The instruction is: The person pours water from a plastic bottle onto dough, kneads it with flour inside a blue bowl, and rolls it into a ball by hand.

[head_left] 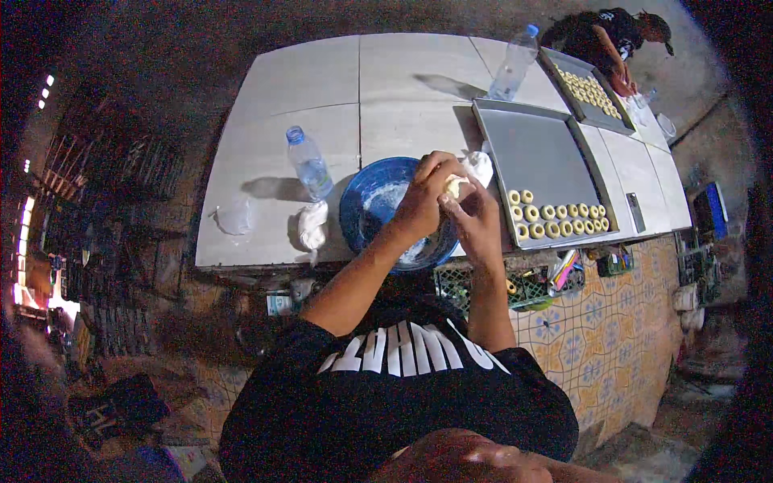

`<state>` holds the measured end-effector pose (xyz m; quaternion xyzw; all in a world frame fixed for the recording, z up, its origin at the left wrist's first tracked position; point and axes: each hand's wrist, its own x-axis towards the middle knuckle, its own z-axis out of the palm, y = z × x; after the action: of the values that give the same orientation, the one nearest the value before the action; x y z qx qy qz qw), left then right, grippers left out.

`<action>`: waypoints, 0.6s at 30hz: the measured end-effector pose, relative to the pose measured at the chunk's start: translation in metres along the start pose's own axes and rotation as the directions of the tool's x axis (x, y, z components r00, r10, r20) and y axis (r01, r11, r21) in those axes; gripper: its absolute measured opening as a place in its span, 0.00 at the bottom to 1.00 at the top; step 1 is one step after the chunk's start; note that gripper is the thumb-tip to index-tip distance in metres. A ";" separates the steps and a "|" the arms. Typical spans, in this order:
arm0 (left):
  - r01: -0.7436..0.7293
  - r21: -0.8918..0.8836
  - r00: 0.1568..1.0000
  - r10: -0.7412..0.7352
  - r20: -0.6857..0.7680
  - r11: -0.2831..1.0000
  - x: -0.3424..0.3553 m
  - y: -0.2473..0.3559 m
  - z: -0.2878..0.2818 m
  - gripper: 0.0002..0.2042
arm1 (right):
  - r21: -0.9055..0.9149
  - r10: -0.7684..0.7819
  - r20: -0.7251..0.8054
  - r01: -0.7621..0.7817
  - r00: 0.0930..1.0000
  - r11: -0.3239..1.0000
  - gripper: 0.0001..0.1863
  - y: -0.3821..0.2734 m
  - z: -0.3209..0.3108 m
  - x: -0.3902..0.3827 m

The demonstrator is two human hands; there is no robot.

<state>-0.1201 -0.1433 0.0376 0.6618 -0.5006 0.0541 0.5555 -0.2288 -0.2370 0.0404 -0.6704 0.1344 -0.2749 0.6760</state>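
My left hand [425, 196] and my right hand [477, 219] meet above the right rim of a blue bowl [370, 211], which holds pale dough or flour. Both hands close around one small pale lump of dough [455, 187] between the fingers. Just right of my hands lies a grey baking tray [538, 153] with two short rows of small ring-shaped dough pieces [555, 219] along its near edge. A white plastic bag [480, 165] sits behind my hands at the tray's corner.
A water bottle [308, 163], a white bag [312, 225] and a clear cup [234, 217] stand left of the bowl on the white tiled table [322, 80]. Another bottle [513, 64] and a second filled tray [586, 90] lie far right, where another person [612, 36] works. A green crate [523, 286] sits under the table edge.
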 end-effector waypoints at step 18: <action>0.236 -0.355 0.938 -0.117 0.326 0.904 -0.004 -0.008 0.010 0.24 | -0.122 -0.142 -0.159 0.123 0.977 0.985 0.18 0.004 -0.031 -0.012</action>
<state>-0.1214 -0.1493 0.0260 0.5818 -0.5162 -0.1973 0.5968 -0.2549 -0.2561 0.0323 -0.6891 0.1605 -0.3669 0.6039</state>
